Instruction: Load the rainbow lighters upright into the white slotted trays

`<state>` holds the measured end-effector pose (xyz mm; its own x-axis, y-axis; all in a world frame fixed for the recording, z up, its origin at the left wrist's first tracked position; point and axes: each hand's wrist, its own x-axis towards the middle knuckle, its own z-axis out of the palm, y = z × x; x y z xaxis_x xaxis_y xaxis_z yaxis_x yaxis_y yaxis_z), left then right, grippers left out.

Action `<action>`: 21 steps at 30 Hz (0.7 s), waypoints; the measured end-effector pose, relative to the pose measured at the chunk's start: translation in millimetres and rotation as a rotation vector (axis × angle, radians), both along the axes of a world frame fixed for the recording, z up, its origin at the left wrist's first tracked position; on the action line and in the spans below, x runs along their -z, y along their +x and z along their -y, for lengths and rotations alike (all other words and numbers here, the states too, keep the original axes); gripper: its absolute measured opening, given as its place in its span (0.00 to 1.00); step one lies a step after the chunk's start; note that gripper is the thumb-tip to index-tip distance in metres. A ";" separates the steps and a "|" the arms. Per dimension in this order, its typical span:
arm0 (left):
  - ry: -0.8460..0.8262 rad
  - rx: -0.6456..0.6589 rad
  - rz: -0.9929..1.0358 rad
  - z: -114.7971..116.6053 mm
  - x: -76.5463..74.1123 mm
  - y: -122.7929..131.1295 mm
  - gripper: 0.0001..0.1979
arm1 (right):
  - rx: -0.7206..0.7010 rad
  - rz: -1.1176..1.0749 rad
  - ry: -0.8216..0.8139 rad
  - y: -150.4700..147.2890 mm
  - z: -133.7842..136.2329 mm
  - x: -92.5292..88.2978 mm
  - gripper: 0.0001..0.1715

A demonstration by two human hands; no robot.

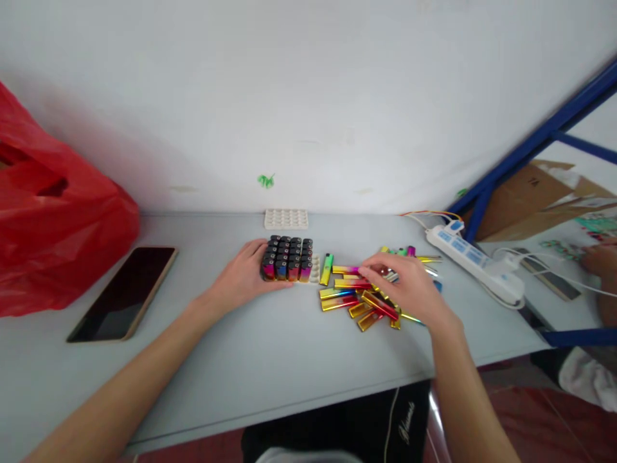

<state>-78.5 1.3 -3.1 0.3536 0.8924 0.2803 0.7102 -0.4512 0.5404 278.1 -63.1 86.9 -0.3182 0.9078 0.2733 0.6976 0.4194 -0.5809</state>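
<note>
A white tray [314, 269] holds upright lighters [288, 257] in close rows, their black tops facing up and their bodies shiny and multicoloured. My left hand [245, 270] is curled round the left side of this block, thumb along the front. Bare cups show at the tray's right end. Over a loose pile of shiny lighters [366, 305] is my right hand [405, 283], its thumb and forefinger closed on the end of a yellow-and-purple lighter [344, 270]. A green-and-yellow lighter [326, 270] lies between tray and pile. My right hand hides part of the pile.
A second white tray [286, 218] stands by the wall. To the left are a phone [123, 294] and a red plastic bag [58, 225]. A power strip [475, 263] with cables, a blue frame [544, 135] and a cardboard box [525, 199] are right, with another person's hand [600, 260] beyond.
</note>
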 end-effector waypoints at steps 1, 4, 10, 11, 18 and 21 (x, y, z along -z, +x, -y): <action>0.002 0.004 0.004 -1.1 0.5 -0.4 0.44 | 0.009 0.011 0.014 7.5 10.6 0.4 0.14; 0.010 0.021 0.018 -4.1 2.8 -2.3 0.44 | 0.040 0.033 0.056 29.3 43.0 6.5 0.12; 0.013 0.023 -0.004 -6.4 3.6 -7.9 0.47 | 0.097 0.114 0.046 61.5 83.4 32.3 0.10; 0.013 0.021 -0.008 -6.7 3.2 -8.7 0.48 | 0.112 0.126 0.058 63.6 85.3 37.5 0.09; 0.000 0.010 -0.005 -7.8 2.6 -11.8 0.46 | 0.180 0.236 0.165 52.1 79.4 68.5 0.12; 0.004 0.009 0.003 -8.7 3.5 -13.3 0.45 | 0.213 0.234 0.161 45.4 76.2 72.3 0.09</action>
